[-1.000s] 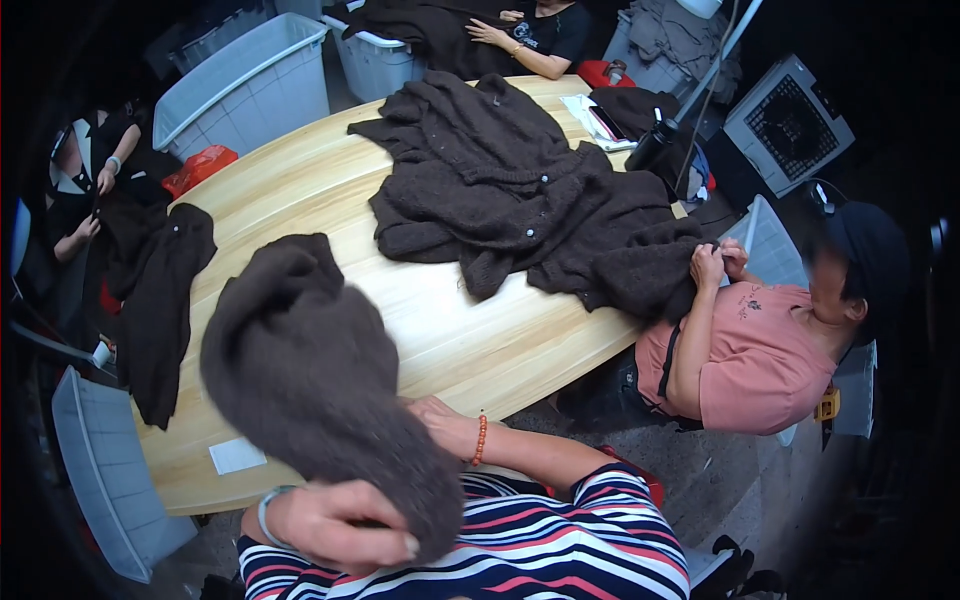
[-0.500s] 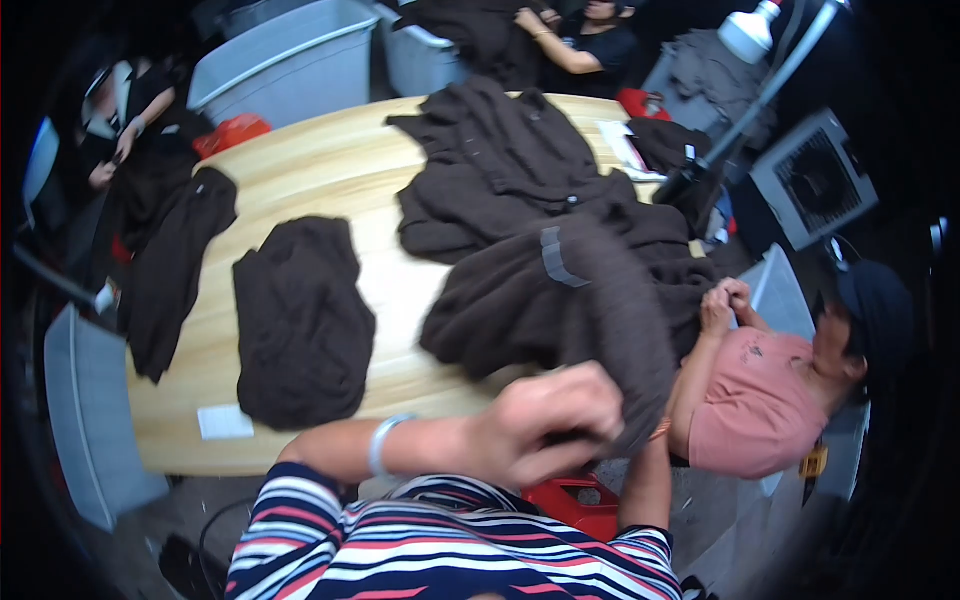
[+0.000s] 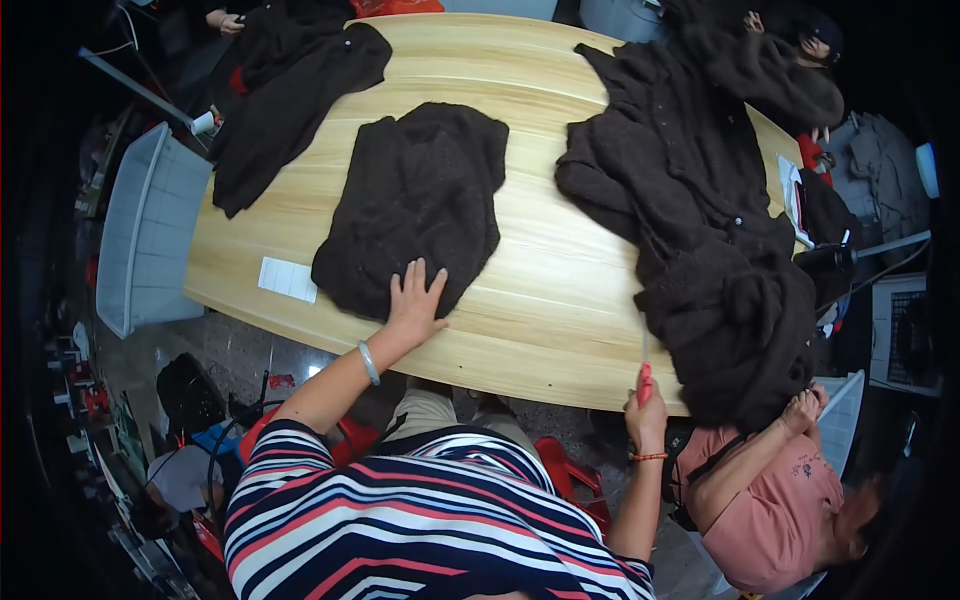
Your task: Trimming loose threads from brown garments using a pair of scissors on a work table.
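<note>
My left hand (image 3: 416,303) lies with fingers spread on the lower edge of a dark brown knitted garment (image 3: 420,200), which is folded into a rough rectangle on the table. Over the table's front edge at right, my right hand (image 3: 647,415) is closed around a red-handled tool (image 3: 645,382) with a thin metal blade pointing away from me. Whether it is scissors or a knife I cannot tell. Just right of the blade, a heap of dark knitted garments (image 3: 730,320) is bunched up near the corner.
More dark knits lie at the far left (image 3: 300,115) and far right (image 3: 680,140) of the wooden table (image 3: 545,290). A white paper slip (image 3: 288,279) sits near its front edge. Grey bins (image 3: 140,240) stand around it. A person in a pink shirt (image 3: 770,510) is close by at right.
My left hand has moved from a blurred curl near my chest onto the folded garment. The garment with grey tape that was lifted at right is down. My view has shifted left.
</note>
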The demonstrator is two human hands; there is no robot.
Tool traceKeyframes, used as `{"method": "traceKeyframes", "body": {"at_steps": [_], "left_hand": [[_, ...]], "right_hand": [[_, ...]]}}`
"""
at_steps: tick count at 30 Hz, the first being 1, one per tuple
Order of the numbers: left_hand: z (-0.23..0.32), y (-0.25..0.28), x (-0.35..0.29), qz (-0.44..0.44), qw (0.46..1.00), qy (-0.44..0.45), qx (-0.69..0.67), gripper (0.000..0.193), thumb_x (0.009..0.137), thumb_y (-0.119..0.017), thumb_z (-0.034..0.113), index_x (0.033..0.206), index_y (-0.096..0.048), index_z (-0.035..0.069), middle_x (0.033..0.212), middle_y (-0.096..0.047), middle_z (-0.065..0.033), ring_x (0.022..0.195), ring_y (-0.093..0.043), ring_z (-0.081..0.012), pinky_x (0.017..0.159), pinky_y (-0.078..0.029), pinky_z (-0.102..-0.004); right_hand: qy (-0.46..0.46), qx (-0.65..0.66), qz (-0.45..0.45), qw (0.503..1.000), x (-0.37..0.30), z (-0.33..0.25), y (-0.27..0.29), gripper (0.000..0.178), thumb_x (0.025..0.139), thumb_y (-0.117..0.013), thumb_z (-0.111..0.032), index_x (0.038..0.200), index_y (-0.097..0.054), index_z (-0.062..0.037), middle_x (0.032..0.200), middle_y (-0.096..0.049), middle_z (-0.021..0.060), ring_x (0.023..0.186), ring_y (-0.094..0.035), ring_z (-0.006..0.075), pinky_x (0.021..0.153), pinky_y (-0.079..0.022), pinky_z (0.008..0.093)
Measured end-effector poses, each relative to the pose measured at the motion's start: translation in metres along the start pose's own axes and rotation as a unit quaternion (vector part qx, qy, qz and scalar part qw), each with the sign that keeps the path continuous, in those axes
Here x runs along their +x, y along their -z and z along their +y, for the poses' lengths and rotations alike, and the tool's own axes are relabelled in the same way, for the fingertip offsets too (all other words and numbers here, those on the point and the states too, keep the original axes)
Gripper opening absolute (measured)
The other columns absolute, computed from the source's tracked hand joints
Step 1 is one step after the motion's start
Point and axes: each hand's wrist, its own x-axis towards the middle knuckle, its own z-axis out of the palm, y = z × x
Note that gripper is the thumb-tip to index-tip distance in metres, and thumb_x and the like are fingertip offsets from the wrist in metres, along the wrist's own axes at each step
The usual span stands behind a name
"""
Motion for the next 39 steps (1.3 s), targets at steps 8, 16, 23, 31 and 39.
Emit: {"method": "traceKeyframes", "body": {"at_steps": [8,16,23,31,39], "left_hand": [[-0.001,-0.005,-0.013,0.041,0.972,-0.144,-0.183,0.023,0.075,-0.071,0.013,0.097,-0.064,0.01,0.103,-0.054,-0.0063,0.101,-0.053,-0.0275,0.083,-0.042,-0.0411],[-0.038,0.02,-0.003,0.27,0.945,0.095,-0.16,0.083,0.071,-0.081,0.022,0.142,-0.039,0.012,0.133,-0.045,-0.0164,0.123,-0.042,-0.0373,0.098,-0.036,-0.0491],[-0.104,0.002,0.017,0.135,0.889,0.157,-0.408,0.049,0.072,-0.082,0.013,0.111,-0.054,0.005,0.093,-0.057,-0.0055,0.089,-0.056,-0.0192,0.083,-0.047,-0.0342],[-0.072,0.085,-0.011,0.089,0.624,0.109,-0.769,0.054,0.077,-0.074,-0.007,0.123,-0.046,0.002,0.106,-0.059,-0.0077,0.098,-0.059,-0.0139,0.087,-0.053,-0.0282],[0.003,0.073,-0.035,-0.245,0.612,0.038,-0.751,0.079,0.072,-0.082,0.003,0.139,-0.041,-0.002,0.131,-0.054,-0.0106,0.118,-0.052,-0.0153,0.105,-0.04,-0.0324]], "right_hand": [[0.2,-0.016,-0.108,0.974,0.008,-0.098,-0.005,0.041,0.09,-0.059,-0.021,0.13,-0.053,-0.0139,0.089,-0.067,0.0247,0.086,-0.065,0.0448,0.078,-0.05,0.0528],[0.223,-0.036,-0.112,0.968,0.047,-0.165,-0.034,0.044,0.087,-0.064,-0.023,0.128,-0.054,-0.0117,0.092,-0.067,0.0249,0.09,-0.064,0.0446,0.08,-0.05,0.0502],[0.26,0.059,-0.079,0.961,0.111,-0.239,-0.087,0.056,0.084,-0.066,-0.019,0.137,-0.047,-0.012,0.112,-0.064,0.0247,0.106,-0.061,0.0422,0.092,-0.048,0.0464],[0.222,0.076,-0.058,0.97,0.132,-0.28,-0.133,0.083,0.08,-0.071,-0.02,0.149,-0.026,-0.011,0.13,-0.049,0.0283,0.117,-0.054,0.044,0.1,-0.046,0.0446],[0.244,0.071,-0.104,0.961,0.14,-0.244,-0.137,0.053,0.078,-0.068,-0.018,0.127,-0.053,-0.0054,0.104,-0.065,0.0269,0.103,-0.061,0.0434,0.089,-0.048,0.0478]]}}
